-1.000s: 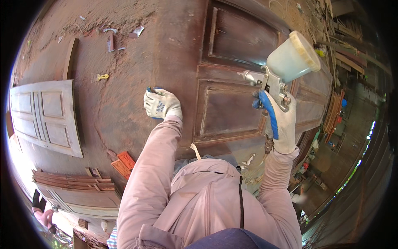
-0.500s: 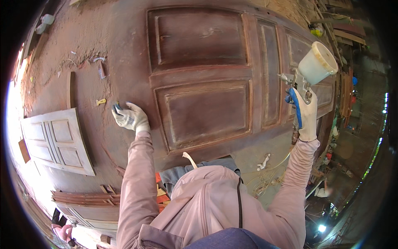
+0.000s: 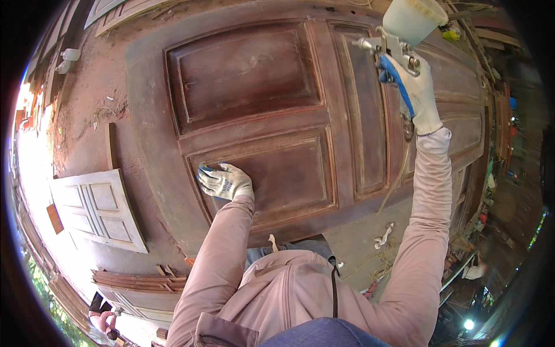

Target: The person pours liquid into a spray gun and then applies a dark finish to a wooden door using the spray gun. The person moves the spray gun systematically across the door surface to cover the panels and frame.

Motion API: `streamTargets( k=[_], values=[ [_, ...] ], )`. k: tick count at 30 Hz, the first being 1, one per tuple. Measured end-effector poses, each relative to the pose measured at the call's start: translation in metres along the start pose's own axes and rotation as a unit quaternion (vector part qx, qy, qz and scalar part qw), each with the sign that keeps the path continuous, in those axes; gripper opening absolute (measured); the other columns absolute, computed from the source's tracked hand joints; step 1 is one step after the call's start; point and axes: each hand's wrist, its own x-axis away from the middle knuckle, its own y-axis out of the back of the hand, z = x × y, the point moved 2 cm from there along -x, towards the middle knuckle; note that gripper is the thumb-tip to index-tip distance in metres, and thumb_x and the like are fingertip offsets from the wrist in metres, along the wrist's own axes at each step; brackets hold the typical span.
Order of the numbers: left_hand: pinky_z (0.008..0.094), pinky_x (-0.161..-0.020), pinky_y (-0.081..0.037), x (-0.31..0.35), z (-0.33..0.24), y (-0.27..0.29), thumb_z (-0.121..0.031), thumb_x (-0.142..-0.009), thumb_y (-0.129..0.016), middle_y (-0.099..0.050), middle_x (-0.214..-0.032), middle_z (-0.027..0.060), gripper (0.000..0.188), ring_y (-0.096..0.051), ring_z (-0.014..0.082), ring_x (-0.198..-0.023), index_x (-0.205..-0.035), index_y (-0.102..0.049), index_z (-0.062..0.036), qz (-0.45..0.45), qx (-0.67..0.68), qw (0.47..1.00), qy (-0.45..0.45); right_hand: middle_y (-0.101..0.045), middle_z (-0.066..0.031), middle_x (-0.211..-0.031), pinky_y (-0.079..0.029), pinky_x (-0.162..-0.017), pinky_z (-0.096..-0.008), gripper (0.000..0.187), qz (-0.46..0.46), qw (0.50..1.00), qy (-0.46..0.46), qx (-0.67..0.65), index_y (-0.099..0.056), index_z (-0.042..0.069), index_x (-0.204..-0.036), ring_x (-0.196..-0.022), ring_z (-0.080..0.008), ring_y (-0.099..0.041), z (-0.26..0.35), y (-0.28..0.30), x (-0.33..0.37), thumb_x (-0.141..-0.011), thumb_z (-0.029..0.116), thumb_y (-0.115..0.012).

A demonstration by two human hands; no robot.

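My right hand (image 3: 417,89) is wrapped round the spray gun (image 3: 395,46), over the door (image 3: 340,144), its hose (image 3: 399,184) trailing toward the door's near edge. My left hand (image 3: 226,183), half-open, thumb apart, is over the lower left panel (image 3: 289,173), leaving a wide gap between my hands.

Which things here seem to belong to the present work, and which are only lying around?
Likely in use:
spray gun, in the right grip
thin pale hose below it
dark panelled door, under the left grip (contact unclear)

Apparently lying about:
pale panelled door, left side
white containers, upper left
crumpled white thing on the floor
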Motion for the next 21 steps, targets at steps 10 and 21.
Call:
streamTargets(
  k=[10,21],
  values=[
    [0.0543,-0.11,-0.033,0.001,0.0,-0.003,-0.028,-0.094,-0.054,-0.049,-0.139,0.0203,0.055,-0.045,0.0368,-0.132,-0.141,-0.043,-0.0006,0.019,0.004,1.0,0.012,-0.071,-0.0054,-0.095,-0.055,-0.068,-0.0259,0.02,-0.001,0.997,-0.063,0.05,-0.065,-0.002,-0.109,-0.079,-0.0109,-0.068,0.003,0.016,0.066,-0.094,0.01,-0.069],
    [0.0556,-0.109,-0.033,-0.004,-0.005,0.001,-0.028,-0.094,-0.054,-0.049,-0.139,0.0215,0.056,-0.045,0.0383,-0.132,-0.139,-0.044,0.0024,0.051,0.019,0.998,0.018,-0.067,-0.0209,-0.091,-0.05,-0.073,-0.0427,0.044,0.069,0.929,0.043,0.361,-0.06,0.004,-0.127,-0.084,-0.039,-0.065,0.059,-0.055,0.086,-0.086,0.013,-0.072]
  ],
)
